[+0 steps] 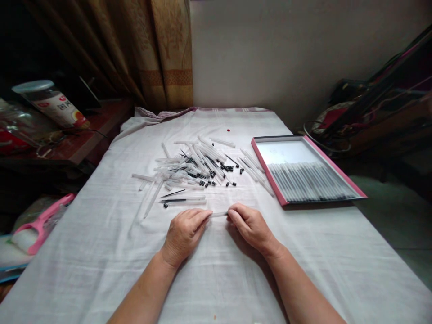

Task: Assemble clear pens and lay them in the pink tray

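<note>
A slim, whitish pen barrel [219, 214] spans the gap between my hands, low over the cloth. My left hand [187, 231] pinches its left end. At its right end, where a dark part shows, the fingers of my right hand [249, 225] are closed; they hide the tip. Just beyond my left hand lie a pen tube with a dark refill [184, 200], a loose black refill [173, 193] and a small black cap [165, 205]. Farther back is a heap of clear pen barrels [199, 157] mixed with dark refills. Several black caps [227, 168] are scattered at its right side.
To the right, a pink-edged box [324, 200] holds a row of pens [313, 182]. A tiny red cap [228, 130] lies far back on the white cloth [111, 252]. Off the left edge are a pink-handled object [42, 225] and a lidded jar [54, 105] on a side table.
</note>
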`<state>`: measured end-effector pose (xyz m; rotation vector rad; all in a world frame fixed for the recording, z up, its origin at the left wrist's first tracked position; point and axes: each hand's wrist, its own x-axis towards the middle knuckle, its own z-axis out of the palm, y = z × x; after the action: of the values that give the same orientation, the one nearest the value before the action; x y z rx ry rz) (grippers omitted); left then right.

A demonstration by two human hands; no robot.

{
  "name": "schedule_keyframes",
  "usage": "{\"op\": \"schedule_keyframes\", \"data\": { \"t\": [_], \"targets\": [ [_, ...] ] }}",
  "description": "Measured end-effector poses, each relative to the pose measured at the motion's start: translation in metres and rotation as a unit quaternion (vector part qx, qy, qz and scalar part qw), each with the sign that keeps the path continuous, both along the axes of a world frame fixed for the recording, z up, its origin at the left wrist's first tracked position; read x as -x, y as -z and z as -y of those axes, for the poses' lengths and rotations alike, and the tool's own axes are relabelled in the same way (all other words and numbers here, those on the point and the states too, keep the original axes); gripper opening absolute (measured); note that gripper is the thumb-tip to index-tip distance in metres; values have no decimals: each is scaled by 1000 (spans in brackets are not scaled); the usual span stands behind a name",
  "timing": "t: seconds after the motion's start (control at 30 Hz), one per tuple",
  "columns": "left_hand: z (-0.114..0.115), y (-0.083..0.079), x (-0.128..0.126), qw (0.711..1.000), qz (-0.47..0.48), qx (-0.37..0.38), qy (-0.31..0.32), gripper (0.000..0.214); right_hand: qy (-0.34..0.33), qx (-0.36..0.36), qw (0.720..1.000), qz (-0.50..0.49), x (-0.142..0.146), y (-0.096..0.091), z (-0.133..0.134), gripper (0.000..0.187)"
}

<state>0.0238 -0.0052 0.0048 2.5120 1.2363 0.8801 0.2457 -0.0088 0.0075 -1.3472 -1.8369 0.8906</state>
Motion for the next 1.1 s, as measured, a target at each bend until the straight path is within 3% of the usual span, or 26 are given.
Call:
{"op": "schedule_keyframes", "data": {
  "t": [0.23,0.37,0.63,0.77,1.0,1.1],
  "targets": [
    [0,0,0,1000,4,-1,0,22,3,-7,1000,-23,0,2,1,12],
    [0,-1,0,1000,8,3,3,23,4,-12,1000,1,1,3,0,19],
    [0,2,1,1000,11,4,1,23,0,-8,1000,-11,2,-2,1,11],
    [0,2,0,1000,11,4,7,23,0,-13,1000,12,1,-1,1,25],
    [1,1,0,1000,11,4,4,22,-8,-8,1000,-14,-2,-2,2,12],
    [1,1,1,1000,7,0,6,22,-9,-18,1000,7,0,-2,1,16]
  ]
}}
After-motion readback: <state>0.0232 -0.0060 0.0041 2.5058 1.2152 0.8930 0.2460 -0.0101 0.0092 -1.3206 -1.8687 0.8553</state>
